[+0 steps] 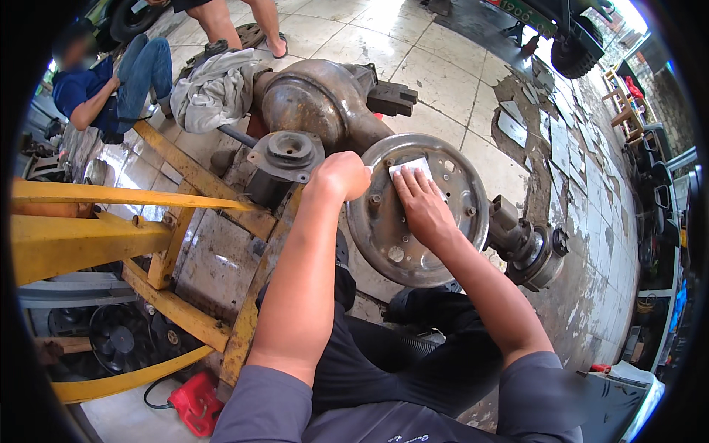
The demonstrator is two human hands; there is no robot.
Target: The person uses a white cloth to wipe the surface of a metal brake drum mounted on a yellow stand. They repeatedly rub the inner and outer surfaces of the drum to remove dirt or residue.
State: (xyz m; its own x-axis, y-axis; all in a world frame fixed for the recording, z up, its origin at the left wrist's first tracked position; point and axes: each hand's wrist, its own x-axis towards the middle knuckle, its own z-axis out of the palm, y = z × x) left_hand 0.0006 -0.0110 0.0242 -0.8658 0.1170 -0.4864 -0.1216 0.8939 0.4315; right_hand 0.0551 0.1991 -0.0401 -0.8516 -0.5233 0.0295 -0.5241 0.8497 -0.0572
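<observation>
The left hand (340,176) curls at the left edge of the metal disc (388,225); its grip is unclear. The right hand (422,201), fingers extended, lies flat on a white pad (419,162).

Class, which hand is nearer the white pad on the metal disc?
Right: the right hand lies on the white pad; the left hand is farther, at the left edge of the metal disc.

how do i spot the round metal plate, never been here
Find the big, bulbous rust-brown housing in the upper middle. Just below and right of it is the round metal plate, with the right hand holding a white pad against its face. Unlike the housing, it is a broad, shallow disc pierced with holes.
</observation>
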